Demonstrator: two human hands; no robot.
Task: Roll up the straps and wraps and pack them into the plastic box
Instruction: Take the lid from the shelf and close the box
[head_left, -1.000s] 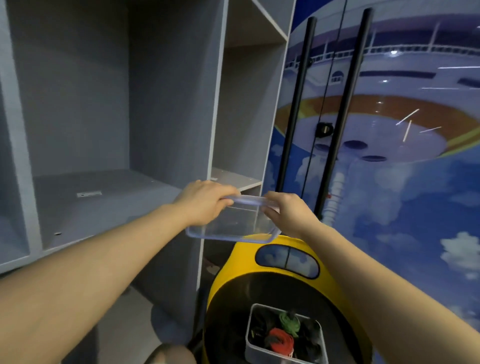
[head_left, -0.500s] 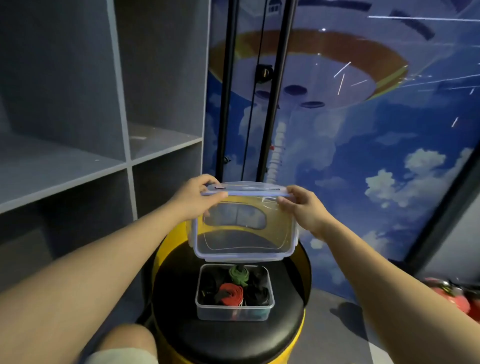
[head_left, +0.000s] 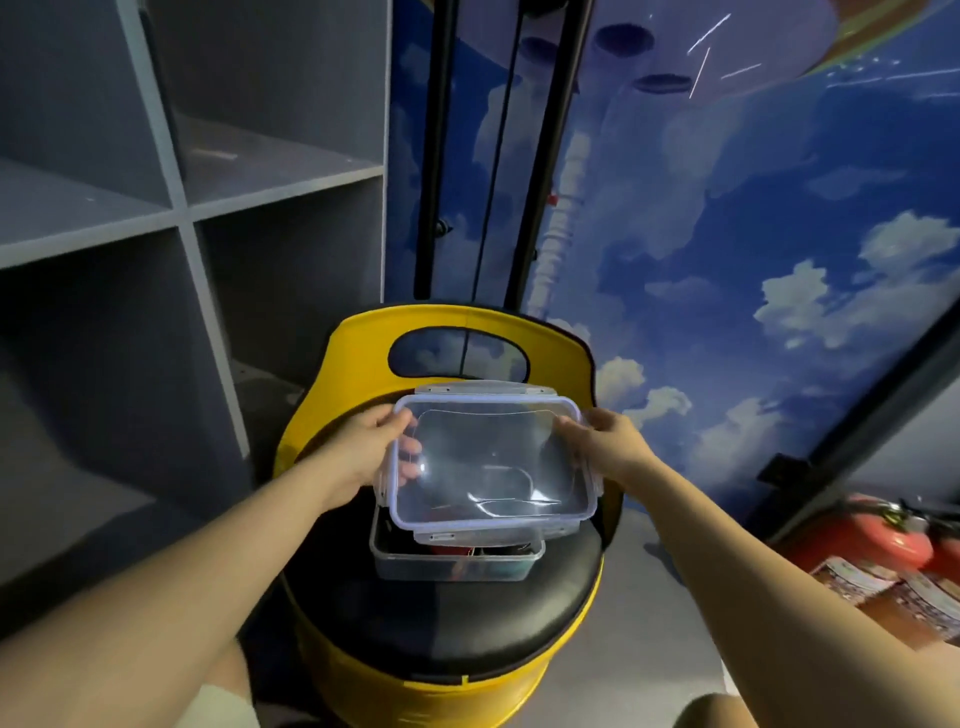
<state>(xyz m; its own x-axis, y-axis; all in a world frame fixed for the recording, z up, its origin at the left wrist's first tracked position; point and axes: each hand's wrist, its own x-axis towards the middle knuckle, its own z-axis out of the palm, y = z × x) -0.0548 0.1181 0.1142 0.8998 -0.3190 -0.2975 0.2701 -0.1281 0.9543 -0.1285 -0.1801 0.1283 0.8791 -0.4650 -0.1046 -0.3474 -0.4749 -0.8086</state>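
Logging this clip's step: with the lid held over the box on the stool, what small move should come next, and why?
Probably lower the lid squarely onto the plastic box. Left hand and right hand grip its sides; it hovers tilted above the box, offset toward the back, its clips unlatched.

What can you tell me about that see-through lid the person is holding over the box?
The lid is clear plastic, rectangular with rounded corners and a pale bluish rim, and has hinged locking flaps on its edges. It is held tilted just above the plastic box, covering most of the box's opening from view, and looks not yet seated or latched. The left hand grips its left edge, fingers visible through the plastic, and the right hand grips its right edge. The box sits on a black stool seat.
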